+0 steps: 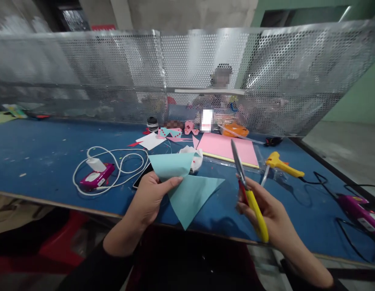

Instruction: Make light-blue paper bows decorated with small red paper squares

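My left hand (153,194) pinches a sheet of light blue paper (191,196) between thumb and fingers. The paper is cut and folded, with a curled upper flap and a pointed lower part hanging above the table edge. My right hand (263,204) grips a pair of scissors (256,214) with yellow and red handles. Their blades point up and away, look closed, and stand apart from the paper. Behind the paper lies a crumpled white wad (195,161), partly hidden. A dark flat object (140,180), perhaps a phone, shows beside my left hand.
On the blue table (47,149) are a purple power strip (98,178) with a looped white cable, pink sheets (229,147), a yellow glue gun (282,165) and another purple power strip (361,212). Paper butterflies (170,132) lie before a perforated metal screen (114,76). A person sits beyond it.
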Motion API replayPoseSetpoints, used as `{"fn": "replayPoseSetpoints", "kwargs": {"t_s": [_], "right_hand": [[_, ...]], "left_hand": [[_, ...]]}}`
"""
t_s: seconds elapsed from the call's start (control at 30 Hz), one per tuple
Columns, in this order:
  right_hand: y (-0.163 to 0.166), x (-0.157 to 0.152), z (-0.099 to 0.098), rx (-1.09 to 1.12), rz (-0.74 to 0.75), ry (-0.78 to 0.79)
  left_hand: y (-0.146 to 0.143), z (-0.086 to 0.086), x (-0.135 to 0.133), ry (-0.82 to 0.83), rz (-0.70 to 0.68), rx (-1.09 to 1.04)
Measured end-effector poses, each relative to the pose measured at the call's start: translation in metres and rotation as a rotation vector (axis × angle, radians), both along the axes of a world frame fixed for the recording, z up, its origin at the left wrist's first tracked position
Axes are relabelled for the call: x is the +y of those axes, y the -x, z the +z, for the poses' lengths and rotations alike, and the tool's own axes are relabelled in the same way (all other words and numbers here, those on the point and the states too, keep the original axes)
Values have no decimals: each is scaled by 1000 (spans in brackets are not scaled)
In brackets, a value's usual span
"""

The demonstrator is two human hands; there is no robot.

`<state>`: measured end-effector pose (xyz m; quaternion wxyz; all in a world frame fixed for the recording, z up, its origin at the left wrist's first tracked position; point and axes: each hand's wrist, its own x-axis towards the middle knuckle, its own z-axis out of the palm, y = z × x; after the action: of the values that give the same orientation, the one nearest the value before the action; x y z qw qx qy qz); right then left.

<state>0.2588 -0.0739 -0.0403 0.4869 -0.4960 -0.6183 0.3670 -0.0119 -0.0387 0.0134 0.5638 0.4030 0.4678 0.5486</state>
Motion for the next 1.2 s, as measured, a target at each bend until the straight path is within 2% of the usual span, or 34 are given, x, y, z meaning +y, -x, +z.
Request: {"fn": "replayPoseSetpoints", "kwargs": {"t_s": [0.17,0.3,0.5,0.73,1.0,1.2], "right_hand": [[7,-18,19,-68,143,103],[7,-22,30,-195,217,93],[4,-22,35,-217,229,132],[9,-21,43,-75,302,259],[4,-20,39,-71,384,229],[5,-18,42,-126,311,244]], "left_hand": [[0,6,5,-21,-43,45],[1,12,6,-73,-81,75],[-1,16,3,-100,-124,86],[-9,19,0,-101,-177,115],[-12,15,2,-118,-216,143],[-9,19,5,-72,-282,188]]}}
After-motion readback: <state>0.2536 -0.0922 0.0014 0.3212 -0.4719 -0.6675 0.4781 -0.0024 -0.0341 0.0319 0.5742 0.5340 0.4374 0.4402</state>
